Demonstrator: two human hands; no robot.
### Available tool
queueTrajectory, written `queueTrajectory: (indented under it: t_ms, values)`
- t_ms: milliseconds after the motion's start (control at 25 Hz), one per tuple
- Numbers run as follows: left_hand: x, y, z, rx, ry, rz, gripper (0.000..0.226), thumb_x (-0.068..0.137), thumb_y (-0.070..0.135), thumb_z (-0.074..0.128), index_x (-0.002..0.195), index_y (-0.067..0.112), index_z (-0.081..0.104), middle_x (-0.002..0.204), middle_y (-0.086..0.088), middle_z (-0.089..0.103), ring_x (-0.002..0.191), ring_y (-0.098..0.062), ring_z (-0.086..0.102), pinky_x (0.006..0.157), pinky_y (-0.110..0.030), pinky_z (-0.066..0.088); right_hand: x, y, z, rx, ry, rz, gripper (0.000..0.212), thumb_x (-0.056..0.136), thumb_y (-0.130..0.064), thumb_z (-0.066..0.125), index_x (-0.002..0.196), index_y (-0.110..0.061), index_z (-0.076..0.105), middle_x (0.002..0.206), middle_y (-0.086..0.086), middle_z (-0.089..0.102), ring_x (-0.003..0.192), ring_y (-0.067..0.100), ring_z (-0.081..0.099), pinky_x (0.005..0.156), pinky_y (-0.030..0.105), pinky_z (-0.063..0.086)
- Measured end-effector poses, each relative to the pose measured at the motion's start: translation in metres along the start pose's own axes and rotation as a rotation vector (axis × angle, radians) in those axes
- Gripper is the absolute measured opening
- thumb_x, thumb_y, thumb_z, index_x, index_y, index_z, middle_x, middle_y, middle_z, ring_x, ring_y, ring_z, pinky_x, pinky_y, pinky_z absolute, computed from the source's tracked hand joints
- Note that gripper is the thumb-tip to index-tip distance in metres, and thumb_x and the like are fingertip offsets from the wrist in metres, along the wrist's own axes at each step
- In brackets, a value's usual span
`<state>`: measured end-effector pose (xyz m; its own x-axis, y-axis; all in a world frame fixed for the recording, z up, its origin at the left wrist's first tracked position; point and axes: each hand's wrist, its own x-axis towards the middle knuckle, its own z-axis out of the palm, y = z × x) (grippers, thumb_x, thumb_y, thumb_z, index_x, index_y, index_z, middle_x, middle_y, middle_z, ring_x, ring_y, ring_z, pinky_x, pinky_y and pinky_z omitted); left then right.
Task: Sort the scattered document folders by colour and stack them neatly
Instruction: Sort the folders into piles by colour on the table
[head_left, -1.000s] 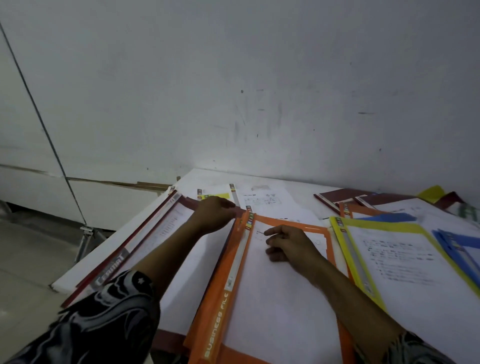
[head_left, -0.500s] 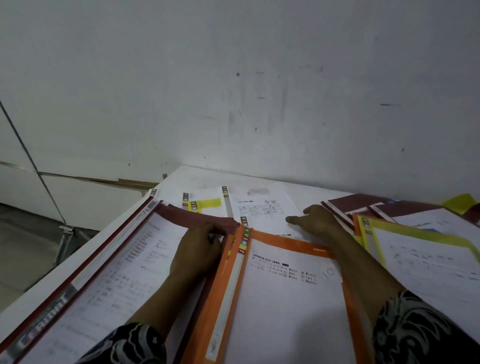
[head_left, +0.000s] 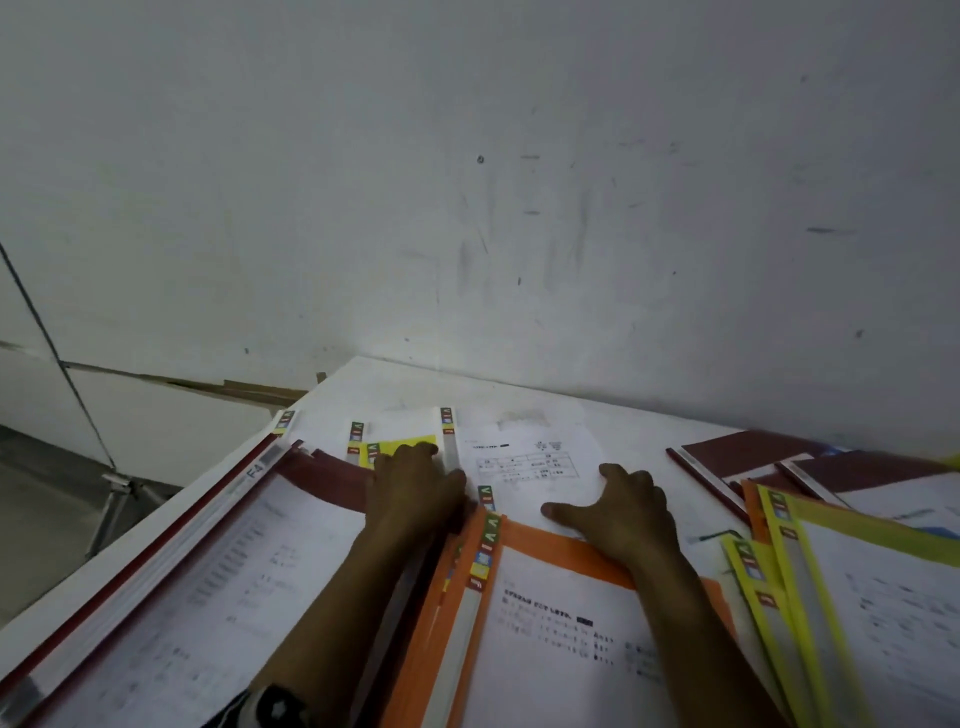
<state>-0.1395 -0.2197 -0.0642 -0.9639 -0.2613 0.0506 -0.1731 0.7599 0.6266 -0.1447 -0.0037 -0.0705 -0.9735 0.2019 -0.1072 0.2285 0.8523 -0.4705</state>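
Head cam: the print on the orange folder is blurry mush for me, and its near end is cut off. The left hand sits at its far left corner, on the maroon folder; the fingers are smeared and I can't tell if they grip. The right hand lies spread flat on the white folder just beyond it.

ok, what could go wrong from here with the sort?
1. The maroon folder lies along the table edge; a nudge from the left hand could tip it off.
2. The right hand lies flat on a white sheet beyond the orange folder; dragging may crumple it.
3. The yellow folders are fanned out and may slide further.
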Motion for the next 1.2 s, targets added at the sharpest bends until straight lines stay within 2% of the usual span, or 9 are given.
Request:
queueTrajectory:
  t_ms: [160, 280, 400, 480, 680, 840, 960, 1120, 1200]
  values:
    - [0.005, 0.009, 0.018, -0.135, 0.048, -0.053, 0.060, 0.086, 0.036, 0.068, 0.138, 0.012, 0.049, 0.135, -0.007, 0.056, 0.124, -0.029, 0.051, 0.099, -0.038, 0.043, 0.001, 0.002, 0.000, 0.038, 0.017, -0.034, 0.102, 0.067, -0.071, 0.071, 0.148, -0.023, 0.032, 0.146, 0.007, 0.037, 0.135, 0.027, 0.036, 0.103, 0.041, 0.040]
    - [0.014, 0.007, 0.008, -0.431, -0.022, -0.095, 0.051, 0.087, 0.016, 0.070, 0.135, 0.013, 0.053, 0.126, -0.005, 0.064, 0.105, -0.025, 0.066, 0.089, -0.034, 0.054, 0.003, 0.003, 0.000, 0.034, 0.013, -0.048, 0.100, 0.068, -0.070, 0.071, 0.148, -0.024, 0.032, 0.146, 0.006, 0.037, 0.135, 0.026, 0.036, 0.101, 0.040, 0.041]
    - [0.008, 0.007, 0.003, -0.547, -0.069, -0.049, 0.029, 0.090, 0.013, 0.066, 0.118, 0.020, 0.064, 0.106, -0.004, 0.070, 0.080, -0.025, 0.074, 0.074, -0.044, 0.062, 0.002, 0.002, 0.000, 0.080, 0.012, -0.058, 0.097, 0.068, -0.067, 0.073, 0.147, -0.026, 0.035, 0.147, 0.006, 0.036, 0.136, 0.026, 0.034, 0.103, 0.041, 0.040]
    - [0.002, 0.012, -0.003, -0.646, -0.065, -0.008, 0.020, 0.093, 0.013, 0.063, 0.112, 0.019, 0.065, 0.099, -0.005, 0.070, 0.073, -0.024, 0.075, 0.065, -0.040, 0.063, 0.002, 0.002, -0.002, 0.181, 0.019, -0.061, 0.093, 0.069, -0.059, 0.078, 0.145, -0.025, 0.037, 0.146, 0.008, 0.033, 0.137, 0.029, 0.029, 0.107, 0.044, 0.037]
    - [-0.005, 0.023, -0.023, -1.113, -0.107, 0.104, 0.023, 0.095, 0.015, 0.058, 0.115, 0.023, 0.067, 0.102, -0.004, 0.073, 0.095, -0.022, 0.073, 0.071, -0.038, 0.061, 0.009, 0.018, -0.022, 0.563, 0.109, -0.019, 0.095, 0.073, -0.041, 0.082, 0.149, -0.031, 0.027, 0.147, 0.006, 0.044, 0.131, 0.029, 0.044, 0.107, 0.046, 0.039]
    - [0.002, 0.021, -0.029, -1.330, -0.068, 0.152, 0.027, 0.095, 0.009, 0.049, 0.112, 0.021, 0.066, 0.104, 0.000, 0.074, 0.103, -0.019, 0.068, 0.079, -0.036, 0.061, 0.013, 0.037, -0.044, 0.798, 0.040, -0.117, 0.047, 0.085, -0.026, 0.073, 0.129, -0.031, 0.057, 0.119, -0.001, 0.069, 0.105, 0.021, 0.063, 0.092, 0.039, 0.049]
    - [0.011, 0.018, -0.033, -1.361, -0.074, 0.263, 0.032, 0.089, 0.013, 0.055, 0.118, 0.020, 0.063, 0.112, -0.002, 0.072, 0.109, -0.019, 0.067, 0.087, -0.038, 0.059, 0.011, 0.032, -0.048, 0.868, 0.177, -0.214, 0.013, 0.091, -0.032, 0.065, 0.101, -0.027, 0.071, 0.095, -0.007, 0.074, 0.093, 0.018, 0.067, 0.081, 0.035, 0.053]
    - [0.007, 0.018, -0.016, -1.017, -0.094, 0.249, 0.025, 0.094, 0.011, 0.058, 0.118, 0.017, 0.061, 0.108, -0.004, 0.074, 0.099, -0.022, 0.072, 0.074, -0.038, 0.061, 0.012, 0.018, -0.047, 0.976, 0.451, -0.180, 0.016, 0.092, -0.037, 0.063, 0.100, -0.027, 0.072, 0.093, -0.006, 0.072, 0.091, 0.019, 0.066, 0.081, 0.041, 0.055]
    - [0.010, 0.017, -0.004, -0.996, 0.009, 0.182, 0.028, 0.098, 0.014, 0.056, 0.125, 0.014, 0.059, 0.108, -0.008, 0.074, 0.096, -0.028, 0.072, 0.078, -0.046, 0.060, 0.014, 0.022, -0.055, 0.931, 0.462, -0.204, 0.012, 0.090, -0.033, 0.067, 0.101, -0.030, 0.070, 0.098, -0.005, 0.070, 0.091, 0.019, 0.066, 0.076, 0.036, 0.054]
